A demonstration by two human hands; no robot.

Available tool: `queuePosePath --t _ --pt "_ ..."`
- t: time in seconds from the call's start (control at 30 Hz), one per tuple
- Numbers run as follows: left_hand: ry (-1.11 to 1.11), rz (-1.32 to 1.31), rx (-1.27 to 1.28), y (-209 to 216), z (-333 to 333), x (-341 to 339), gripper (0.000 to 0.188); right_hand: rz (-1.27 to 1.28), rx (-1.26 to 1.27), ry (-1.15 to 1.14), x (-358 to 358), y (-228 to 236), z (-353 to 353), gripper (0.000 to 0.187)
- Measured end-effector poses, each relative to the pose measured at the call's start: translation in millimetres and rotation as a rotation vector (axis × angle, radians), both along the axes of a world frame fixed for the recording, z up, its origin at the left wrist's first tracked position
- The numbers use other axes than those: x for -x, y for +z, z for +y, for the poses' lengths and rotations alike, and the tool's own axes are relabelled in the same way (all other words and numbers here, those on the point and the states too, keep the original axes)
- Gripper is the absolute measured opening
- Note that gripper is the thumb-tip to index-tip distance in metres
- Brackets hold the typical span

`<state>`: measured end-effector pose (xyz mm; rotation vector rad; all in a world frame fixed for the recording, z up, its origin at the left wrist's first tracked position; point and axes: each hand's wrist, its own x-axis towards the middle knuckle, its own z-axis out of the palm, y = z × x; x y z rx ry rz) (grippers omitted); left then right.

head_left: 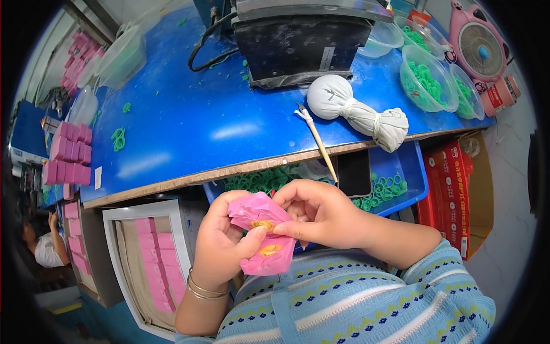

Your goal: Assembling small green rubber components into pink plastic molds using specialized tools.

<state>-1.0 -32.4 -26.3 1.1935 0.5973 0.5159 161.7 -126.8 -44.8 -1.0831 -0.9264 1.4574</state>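
Note:
Both my hands are closed on a pink rubber mould (251, 210), spread apart in front of my body. Yellow patches (271, 250) show on its opened inner faces. My left hand (213, 247) grips its left side, with the thumb pressed over the middle. From the right, my right hand (325, 211) pinches its edge between thumb and fingers; the fingertips are partly hidden. Just beyond them, a blue tray (419, 172) holds many small green rings (260, 179) and a dark phone (354, 174). A thin wooden-handled blade tool (318, 141) leans across the table edge.
On the blue table (189, 117) sit a tied white cloth bag (366, 112), a dark machine (301, 49), bowls of green rings (425, 80) and a pink fan (480, 49). Pink blocks (154, 261) fill a white-framed drawer at left. A person (50, 246) sits far left.

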Motion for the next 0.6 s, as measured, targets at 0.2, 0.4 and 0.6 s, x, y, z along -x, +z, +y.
queuePosePath --t 0.2,0.4,0.6 --pt "0.014 0.019 -0.13 -7.7 1.8 -0.3 0.043 -0.028 -0.081 -0.049 2.2 1.0 -0.1 0.03" --pt "0.012 0.006 -0.162 -6.1 -0.3 -1.1 0.048 0.074 -0.015 -0.043 1.4 3.9 -0.7 0.031" --pt "0.021 -0.01 -0.13 -1.4 -2.5 -1.9 0.049 0.169 0.038 0.011 -2.4 5.1 0.0 0.028"
